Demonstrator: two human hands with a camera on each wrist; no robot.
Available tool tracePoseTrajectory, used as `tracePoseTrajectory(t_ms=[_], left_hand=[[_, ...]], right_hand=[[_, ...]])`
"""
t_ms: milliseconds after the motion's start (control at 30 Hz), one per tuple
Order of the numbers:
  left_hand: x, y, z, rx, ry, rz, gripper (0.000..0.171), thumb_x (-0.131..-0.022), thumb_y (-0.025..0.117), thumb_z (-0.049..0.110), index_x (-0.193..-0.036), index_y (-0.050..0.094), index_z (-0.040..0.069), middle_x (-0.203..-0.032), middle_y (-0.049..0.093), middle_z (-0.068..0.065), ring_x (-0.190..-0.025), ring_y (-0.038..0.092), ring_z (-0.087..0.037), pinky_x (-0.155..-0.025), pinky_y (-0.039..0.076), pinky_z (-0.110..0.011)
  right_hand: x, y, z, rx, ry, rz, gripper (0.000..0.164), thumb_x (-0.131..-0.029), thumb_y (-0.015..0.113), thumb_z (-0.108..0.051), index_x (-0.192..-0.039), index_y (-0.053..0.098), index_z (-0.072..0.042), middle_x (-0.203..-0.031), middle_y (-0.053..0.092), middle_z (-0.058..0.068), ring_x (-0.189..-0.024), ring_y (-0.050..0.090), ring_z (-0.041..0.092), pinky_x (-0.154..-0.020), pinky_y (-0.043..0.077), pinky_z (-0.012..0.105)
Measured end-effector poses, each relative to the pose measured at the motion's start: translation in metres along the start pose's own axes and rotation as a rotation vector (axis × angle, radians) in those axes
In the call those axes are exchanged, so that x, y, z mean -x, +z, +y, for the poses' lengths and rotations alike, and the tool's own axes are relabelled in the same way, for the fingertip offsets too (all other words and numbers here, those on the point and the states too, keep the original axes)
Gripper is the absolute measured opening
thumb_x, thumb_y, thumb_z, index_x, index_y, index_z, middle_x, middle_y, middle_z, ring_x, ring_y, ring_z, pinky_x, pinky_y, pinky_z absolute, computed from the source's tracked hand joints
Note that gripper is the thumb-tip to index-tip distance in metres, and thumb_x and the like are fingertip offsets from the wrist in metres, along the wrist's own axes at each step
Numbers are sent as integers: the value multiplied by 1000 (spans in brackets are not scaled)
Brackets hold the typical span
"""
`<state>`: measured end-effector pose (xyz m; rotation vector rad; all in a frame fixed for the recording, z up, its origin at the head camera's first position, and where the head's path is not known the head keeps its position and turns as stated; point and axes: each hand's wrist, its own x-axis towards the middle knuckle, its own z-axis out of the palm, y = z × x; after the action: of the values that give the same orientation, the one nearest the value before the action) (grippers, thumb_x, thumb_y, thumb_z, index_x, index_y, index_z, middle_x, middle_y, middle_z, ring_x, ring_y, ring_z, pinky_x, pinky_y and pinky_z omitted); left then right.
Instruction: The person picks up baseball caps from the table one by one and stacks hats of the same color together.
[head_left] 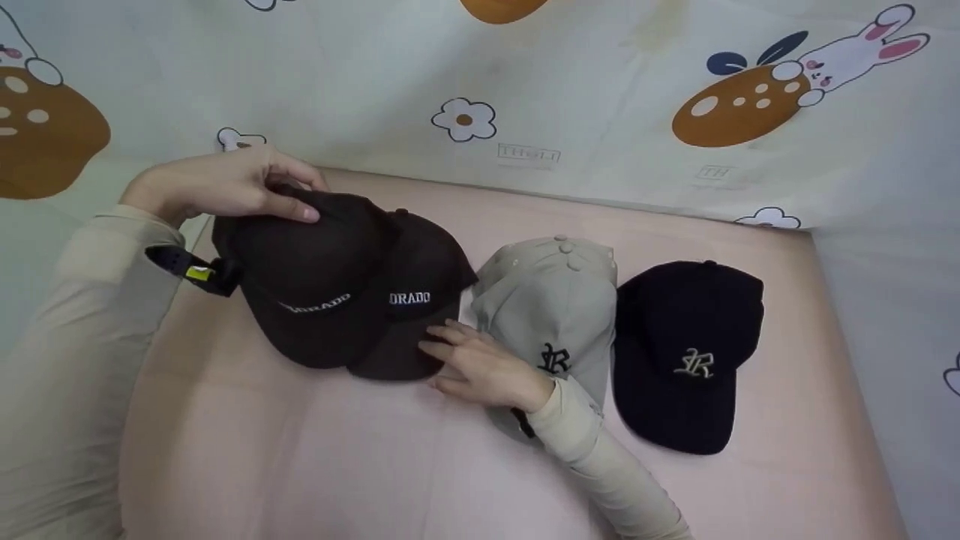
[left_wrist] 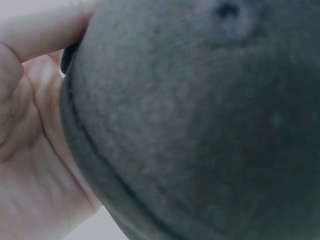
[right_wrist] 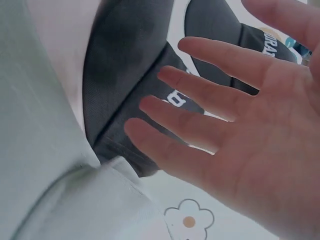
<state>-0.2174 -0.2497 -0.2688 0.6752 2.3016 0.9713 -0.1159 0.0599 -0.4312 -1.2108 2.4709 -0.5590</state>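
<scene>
My left hand (head_left: 225, 184) grips a dark cap (head_left: 307, 255) by the back of its crown, thumb on top and the other fingers partly hidden behind. White lettering runs across that cap's front, and it overlaps a second dark cap (head_left: 425, 259) reading "ORADO". In the left wrist view the gripped cap's dark fabric (left_wrist: 165, 125) fills most of the picture beside the palm. Over the second cap's brim is my right hand (head_left: 487, 371), its fingers spread and fairly straight. The right wrist view shows the palm with nothing held; whether the fingertips touch the brim I cannot tell.
A grey cap (head_left: 536, 307) with a black emblem lies partly beneath my right forearm. To its right sits a navy cap (head_left: 694, 315) with a pale emblem. All rest on a pink surface (head_left: 360, 450), backed by a printed curtain (head_left: 585, 97).
</scene>
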Motion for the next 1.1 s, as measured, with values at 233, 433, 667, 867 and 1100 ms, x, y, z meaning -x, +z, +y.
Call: tracePoseTrajectory(t_ms=[233, 433, 667, 867, 1100], left_hand=[[-18, 17, 2, -31, 52, -63, 9, -92, 66, 13, -99, 70, 9, -94, 65, -4, -88, 58, -17, -79, 43, -27], [-32, 30, -5, 10, 127, -102, 10, -92, 65, 12, -100, 68, 7, -94, 63, -4, -87, 56, -16, -78, 43, -25], [-54, 47, -10, 106, 155, -168, 12, -93, 63, 11, -104, 67, 6, -101, 62, -6, -97, 55, -21, -87, 40, -32], [-73, 63, -19, 153, 139, -236, 9, -92, 64, 9, -101, 66, 6, -99, 60, -6, -97, 54, -23, -88, 39, -36], [-94, 70, -33, 103, 128, -246, 10, -91, 66, 9, -99, 67, 4, -95, 62, -3, -92, 55, -19, -85, 40, -33]], right_hand=[[11, -7, 0, 0, -36, 58, 48, -95, 62, -26, -134, 54, 1, -140, 48, 18, -135, 33, 38, -110, 26, 47], [21, -13, -3, 34, -98, 111, 47, -95, 61, -27, -132, 56, 2, -135, 52, 17, -133, 38, 35, -110, 27, 44], [30, -18, -7, 22, -121, 132, 46, -95, 60, -26, -134, 54, -1, -136, 52, 15, -133, 38, 34, -110, 27, 45], [34, -19, -6, -26, -106, 107, 44, -96, 59, -26, -134, 55, -4, -139, 50, 13, -135, 37, 30, -110, 27, 46], [36, -17, -3, -55, -90, 102, 43, -96, 59, -25, -134, 55, -4, -138, 50, 14, -135, 37, 33, -110, 26, 45]])
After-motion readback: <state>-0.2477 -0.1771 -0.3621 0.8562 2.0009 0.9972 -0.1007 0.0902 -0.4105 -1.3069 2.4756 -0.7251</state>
